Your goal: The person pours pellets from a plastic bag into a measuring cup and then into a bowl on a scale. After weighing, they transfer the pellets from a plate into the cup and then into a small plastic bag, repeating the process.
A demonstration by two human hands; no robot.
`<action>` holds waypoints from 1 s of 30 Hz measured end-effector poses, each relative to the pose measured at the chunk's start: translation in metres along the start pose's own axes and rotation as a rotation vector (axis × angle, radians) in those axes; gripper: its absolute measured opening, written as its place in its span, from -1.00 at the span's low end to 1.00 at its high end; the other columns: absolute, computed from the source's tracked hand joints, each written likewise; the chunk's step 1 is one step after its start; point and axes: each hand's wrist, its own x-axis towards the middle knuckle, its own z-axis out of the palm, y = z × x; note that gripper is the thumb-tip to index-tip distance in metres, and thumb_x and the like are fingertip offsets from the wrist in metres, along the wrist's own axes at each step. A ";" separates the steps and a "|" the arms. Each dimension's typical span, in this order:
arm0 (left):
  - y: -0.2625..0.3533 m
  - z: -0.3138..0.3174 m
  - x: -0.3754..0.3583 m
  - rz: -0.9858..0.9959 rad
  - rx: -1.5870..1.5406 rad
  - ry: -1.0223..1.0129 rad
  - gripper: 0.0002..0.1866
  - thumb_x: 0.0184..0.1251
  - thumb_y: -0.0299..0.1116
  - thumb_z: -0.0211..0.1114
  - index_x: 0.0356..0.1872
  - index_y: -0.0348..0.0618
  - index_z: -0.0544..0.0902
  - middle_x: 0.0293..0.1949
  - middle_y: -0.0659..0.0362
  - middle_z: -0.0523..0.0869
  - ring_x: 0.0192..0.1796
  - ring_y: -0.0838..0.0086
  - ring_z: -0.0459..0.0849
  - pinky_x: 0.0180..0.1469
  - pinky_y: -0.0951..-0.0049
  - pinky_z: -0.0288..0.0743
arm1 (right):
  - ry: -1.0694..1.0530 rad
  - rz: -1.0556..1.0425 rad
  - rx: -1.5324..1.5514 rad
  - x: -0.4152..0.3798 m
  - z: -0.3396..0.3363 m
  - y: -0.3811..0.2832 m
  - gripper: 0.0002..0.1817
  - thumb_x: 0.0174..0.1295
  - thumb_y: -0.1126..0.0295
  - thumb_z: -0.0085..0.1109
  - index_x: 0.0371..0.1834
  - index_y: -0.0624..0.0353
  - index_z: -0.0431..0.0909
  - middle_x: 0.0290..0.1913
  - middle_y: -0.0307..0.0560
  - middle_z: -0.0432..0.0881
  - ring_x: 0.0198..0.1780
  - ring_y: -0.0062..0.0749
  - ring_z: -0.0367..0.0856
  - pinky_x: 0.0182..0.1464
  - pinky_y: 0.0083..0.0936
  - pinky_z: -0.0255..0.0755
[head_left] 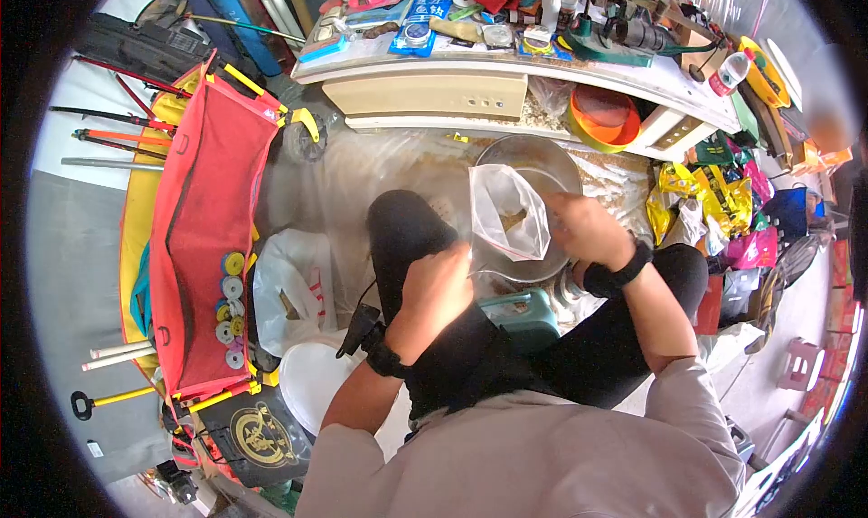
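Observation:
A clear plastic bag (509, 212) with a wide open mouth hangs above a large round metal basin (553, 167), with a little brownish material visible low inside it. My left hand (438, 283) is closed at the bag's lower left edge. My right hand (592, 231), slightly blurred, has its fingers closed at the bag's right side. Both hands are above my lap, and each wrist wears a black band. Below the basin, between my legs, sits a teal box (520, 317).
A cluttered white bench (380, 77) runs behind the basin, with an orange bowl (604, 118) on its lower shelf. At left stands a red fabric rack (212, 211) with spools, beside a white plastic bag (291, 287). Colourful packets (710, 197) lie right.

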 end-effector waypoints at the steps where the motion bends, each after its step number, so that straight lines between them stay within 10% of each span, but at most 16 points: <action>1: 0.002 -0.003 0.002 0.013 0.013 0.022 -0.83 0.09 -0.49 0.22 -0.28 -0.28 0.51 -0.41 -0.14 0.71 -0.29 -0.06 0.72 -0.19 0.00 0.58 | -0.074 0.143 -0.073 0.005 -0.003 -0.018 -0.36 0.02 0.35 0.27 0.24 0.29 0.40 -0.18 0.29 0.65 -0.16 0.11 0.68 -0.05 -0.16 0.57; 5: 0.011 -0.008 0.004 0.034 0.010 0.060 -0.82 0.08 -0.49 0.22 -0.28 -0.28 0.49 -0.42 -0.14 0.71 -0.30 -0.08 0.72 -0.18 -0.01 0.59 | -0.031 0.021 -0.143 -0.005 0.043 0.010 -0.38 0.16 0.09 0.25 0.27 0.13 0.47 0.29 0.12 0.49 0.32 -0.09 0.44 0.36 -0.24 0.31; 8: 0.017 -0.011 0.004 0.006 0.043 0.027 -0.83 0.07 -0.48 0.23 -0.30 -0.31 0.53 -0.41 -0.15 0.70 -0.29 -0.08 0.72 -0.17 0.01 0.60 | 0.209 -0.145 -0.439 -0.009 0.101 0.043 -0.22 0.13 0.07 0.25 0.36 0.32 0.31 0.00 0.22 0.62 0.08 -0.01 0.62 0.13 -0.24 0.47; 10: 0.014 -0.007 0.001 0.051 0.061 0.013 -0.84 0.08 -0.45 0.24 -0.32 -0.31 0.60 -0.39 -0.14 0.71 -0.29 -0.08 0.72 -0.17 0.03 0.62 | -0.022 0.255 -0.001 0.007 0.073 0.008 -0.28 0.05 0.20 0.32 0.30 0.26 0.39 0.02 0.33 0.62 0.07 0.09 0.62 0.11 -0.19 0.50; 16: 0.008 -0.003 -0.011 0.079 0.026 0.126 -0.89 0.03 -0.43 0.28 -0.41 -0.22 0.64 -0.45 -0.08 0.69 -0.37 -0.03 0.72 -0.28 0.04 0.61 | -0.194 0.175 0.280 0.030 0.061 -0.022 -0.52 0.00 0.27 0.40 -0.03 0.31 0.57 -0.11 0.26 0.67 -0.05 0.07 0.66 0.05 -0.16 0.52; 18: 0.010 -0.007 -0.016 0.093 0.012 0.168 -0.90 0.01 -0.41 0.29 -0.45 -0.20 0.65 -0.46 -0.08 0.69 -0.37 -0.03 0.71 -0.28 0.05 0.60 | 0.091 -0.114 0.506 0.027 0.064 -0.026 -0.62 0.03 0.31 0.38 -0.11 0.30 0.60 -0.11 0.24 0.68 -0.04 0.08 0.66 0.07 -0.22 0.52; 23: 0.019 -0.015 -0.029 0.088 0.134 0.102 -0.84 0.00 -0.42 0.30 -0.37 -0.24 0.64 -0.47 -0.07 0.68 -0.37 -0.04 0.71 -0.31 0.05 0.59 | -0.157 0.089 0.765 0.027 0.049 -0.027 -0.40 0.12 0.47 0.16 0.31 0.27 0.40 0.16 0.08 0.60 0.21 -0.28 0.54 0.28 -0.40 0.35; 30: 0.038 -0.020 -0.044 -0.015 0.053 0.108 -0.80 0.08 -0.51 0.25 -0.25 -0.29 0.52 -0.30 -0.10 0.75 -0.21 0.00 0.74 -0.12 0.05 0.60 | -0.035 0.190 1.556 0.018 -0.015 -0.051 -0.25 -0.05 0.69 0.18 0.36 0.27 0.32 0.18 -0.03 0.57 0.17 -0.30 0.57 0.27 -0.38 0.42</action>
